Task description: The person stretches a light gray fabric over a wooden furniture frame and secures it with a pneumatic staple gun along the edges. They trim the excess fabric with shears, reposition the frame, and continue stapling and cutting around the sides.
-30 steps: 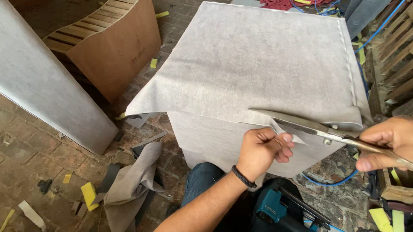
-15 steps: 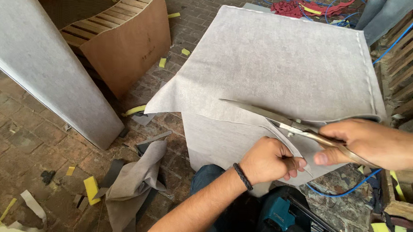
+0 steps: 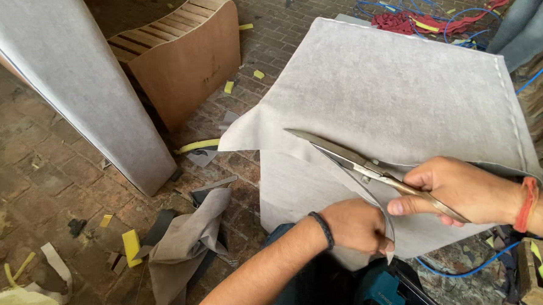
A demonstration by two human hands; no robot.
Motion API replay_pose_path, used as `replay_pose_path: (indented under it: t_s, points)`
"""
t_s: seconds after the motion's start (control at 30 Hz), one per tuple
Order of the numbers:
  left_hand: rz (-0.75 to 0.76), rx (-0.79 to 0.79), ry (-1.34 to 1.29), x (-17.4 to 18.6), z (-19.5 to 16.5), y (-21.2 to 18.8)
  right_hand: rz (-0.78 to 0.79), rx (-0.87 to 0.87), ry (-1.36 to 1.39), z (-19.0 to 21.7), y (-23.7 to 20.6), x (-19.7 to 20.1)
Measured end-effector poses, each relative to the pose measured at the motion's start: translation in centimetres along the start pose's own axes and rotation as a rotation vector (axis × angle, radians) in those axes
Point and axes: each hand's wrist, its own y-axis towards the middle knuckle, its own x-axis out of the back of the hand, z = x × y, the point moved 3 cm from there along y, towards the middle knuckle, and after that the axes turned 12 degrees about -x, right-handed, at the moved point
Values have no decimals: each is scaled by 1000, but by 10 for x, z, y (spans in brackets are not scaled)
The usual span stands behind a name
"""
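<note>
A grey fabric sheet (image 3: 396, 91) is draped over a boxy cushion form in front of me. My right hand (image 3: 459, 191) grips large metal scissors (image 3: 344, 154), whose open blades point left along the fabric's lower front fold. Just below, my left hand (image 3: 354, 226), with a black band on its wrist, pinches the loose cut edge of the fabric that curls away from the blades. The fabric flap hangs down over the form's front face.
A curved wooden frame piece (image 3: 184, 57) stands at the upper left beside a tall grey-covered panel (image 3: 61, 70). Fabric offcuts (image 3: 185, 246) and yellow foam bits (image 3: 130, 244) lie on the brick floor. Blue cable (image 3: 461, 270) and a teal power tool (image 3: 381, 294) lie near my knees.
The scissors have travelled leftward along the fabric, cutting further. My right hand followed them left, and my left hand stayed gripping the cut edge.
</note>
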Motion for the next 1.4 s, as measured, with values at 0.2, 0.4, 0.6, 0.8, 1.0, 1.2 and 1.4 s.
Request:
replay_pose_path:
  t_s: [0.2, 0.4, 0.6, 0.8, 1.0, 1.2, 1.4]
  points:
    - [-574, -57, -631, 63, 48, -100, 14, -75, 2, -7, 5, -1]
    - [-1177, 55, -857, 78, 63, -100, 35, -76, 0, -11, 11, 3]
    - [-1199, 117, -860, 70, 61, -91, 110, 135, 85, 3, 30, -4]
    - [-1165, 140, -819, 62, 68, -98, 117, -43, 243, 30, 30, -14]
    - [-1144, 185, -745, 60, 57, -105, 96, -24, 156, 81, 2, -11]
    - [-1053, 264, -675, 59, 43, -120, 80, 43, 83, 125, 12, -18]
    - [-834, 233, -439, 58, 32, -127, 133, 116, 194, 144, 17, -36]
